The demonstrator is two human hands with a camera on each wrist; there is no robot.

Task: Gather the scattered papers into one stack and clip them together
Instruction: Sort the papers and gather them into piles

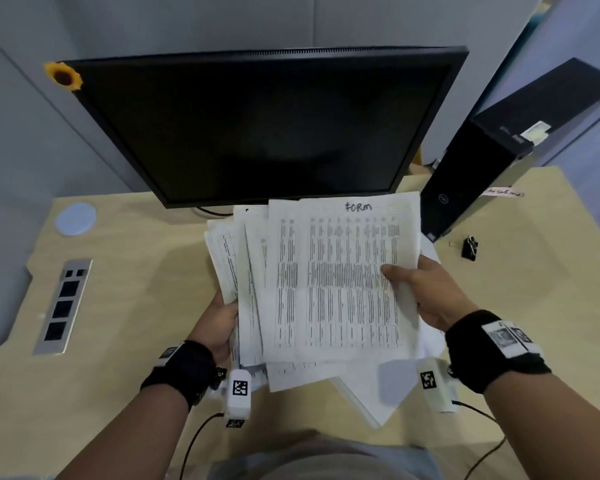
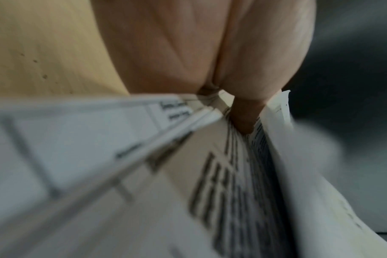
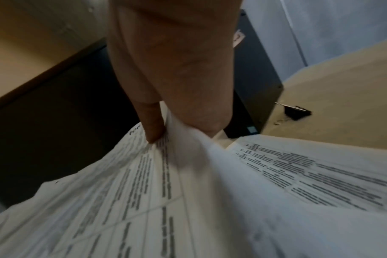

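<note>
A fanned bundle of printed white papers [image 1: 333, 285] is held above the desk in front of the monitor; the top sheet carries a table and the handwritten word "FORM". My left hand [image 1: 222, 320] grips the bundle's left edge, thumb between sheets [image 2: 243, 120]. My right hand [image 1: 420, 289] pinches the right edge, thumb on the top sheet [image 3: 152, 125]. More sheets [image 1: 368, 393] lie on the desk under the bundle. A black binder clip [image 1: 469, 247] lies on the desk to the right, beside the computer, also seen in the right wrist view [image 3: 296, 111].
A dark monitor [image 1: 257, 126] stands just behind the papers. A black computer tower [image 1: 499, 157] stands at the right rear. A round white coaster [image 1: 76, 218] and a metal socket panel [image 1: 63, 306] sit at the left of the wooden desk [image 1: 136, 271].
</note>
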